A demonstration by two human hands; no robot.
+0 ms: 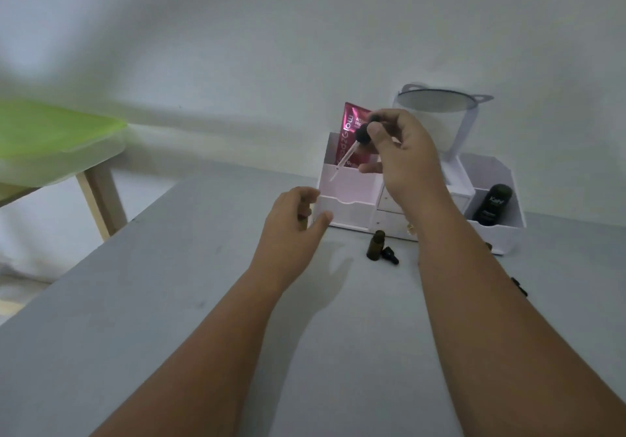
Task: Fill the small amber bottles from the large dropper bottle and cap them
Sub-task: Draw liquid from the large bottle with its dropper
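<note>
Your right hand (399, 152) pinches the dropper (352, 147) by its black bulb, lifted high, glass tip slanting down to the left in front of the white organiser (349, 196). Your left hand (294, 219) curls around a small amber bottle (304, 217), mostly hidden, just above the worktop (169, 301). Another small bottle (376, 246) stands open near the organiser, its black cap (390, 255) lying beside it. So filling looks underway: nothing visibly capped yet, and capping is left.
</note>
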